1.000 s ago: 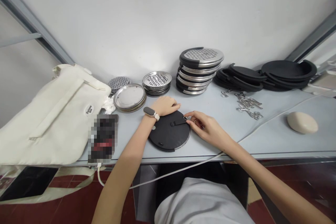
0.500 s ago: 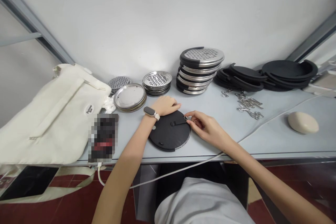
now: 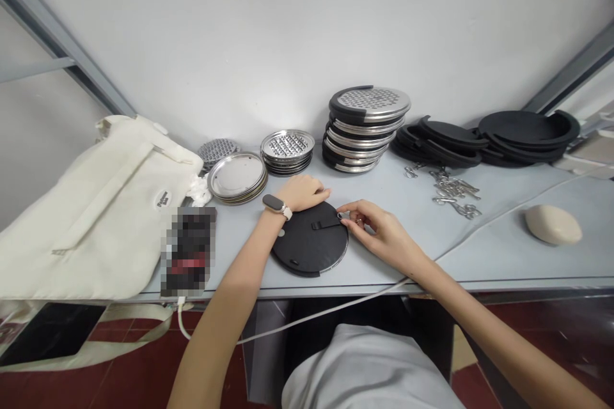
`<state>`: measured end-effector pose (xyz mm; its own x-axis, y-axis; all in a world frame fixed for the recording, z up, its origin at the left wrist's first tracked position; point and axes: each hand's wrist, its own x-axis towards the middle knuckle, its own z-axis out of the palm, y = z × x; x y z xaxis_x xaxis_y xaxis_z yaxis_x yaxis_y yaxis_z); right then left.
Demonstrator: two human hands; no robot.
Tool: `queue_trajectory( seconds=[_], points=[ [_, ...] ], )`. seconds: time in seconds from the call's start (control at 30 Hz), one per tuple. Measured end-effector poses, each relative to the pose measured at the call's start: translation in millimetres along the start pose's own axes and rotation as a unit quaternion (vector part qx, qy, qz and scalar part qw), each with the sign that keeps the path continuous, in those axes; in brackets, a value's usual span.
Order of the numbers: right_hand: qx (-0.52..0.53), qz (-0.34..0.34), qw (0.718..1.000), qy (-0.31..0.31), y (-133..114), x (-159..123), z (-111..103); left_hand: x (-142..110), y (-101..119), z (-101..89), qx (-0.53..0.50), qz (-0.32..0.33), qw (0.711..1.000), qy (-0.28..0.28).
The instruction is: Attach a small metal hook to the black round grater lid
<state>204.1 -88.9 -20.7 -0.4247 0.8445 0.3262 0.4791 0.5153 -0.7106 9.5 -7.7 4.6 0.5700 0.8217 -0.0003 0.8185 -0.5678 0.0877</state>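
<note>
A round black disc (image 3: 311, 246) lies flat on the bench near its front edge, with a narrow black strap (image 3: 327, 225) running toward its right rim. Over the disc's upper left rim rests my left hand (image 3: 302, 193), fingers curled around the edge, partly hidden. At the right rim, my right hand (image 3: 371, 223) pinches a small metal ring (image 3: 339, 216) by the strap's end between thumb and index finger; the rest of that metal piece is hidden. Several loose metal clips (image 3: 453, 190) lie to the right.
Behind stand a tall stack of black-rimmed grater discs (image 3: 367, 128), smaller metal grater discs (image 3: 286, 150) and plain metal discs (image 3: 237, 176). Black covers (image 3: 525, 131) are piled right. A white cable (image 3: 460, 243) crosses near a cream oval object (image 3: 553, 224). A cream bag (image 3: 96, 217) and a phone (image 3: 188, 252) lie left.
My right fingertips have shifted very slightly at the small metal ring. My left hand and the black disc stay in place.
</note>
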Motion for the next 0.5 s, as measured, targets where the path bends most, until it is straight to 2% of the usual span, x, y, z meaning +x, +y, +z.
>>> queue_trajectory(
  seconds=[0.5],
  points=[
    [0.027, -0.035, 0.999, -0.005, -0.7, 1.3, -2.4, 0.9, -1.0, 2.0, 0.026, 0.002, 1.000, 0.002]
  ],
)
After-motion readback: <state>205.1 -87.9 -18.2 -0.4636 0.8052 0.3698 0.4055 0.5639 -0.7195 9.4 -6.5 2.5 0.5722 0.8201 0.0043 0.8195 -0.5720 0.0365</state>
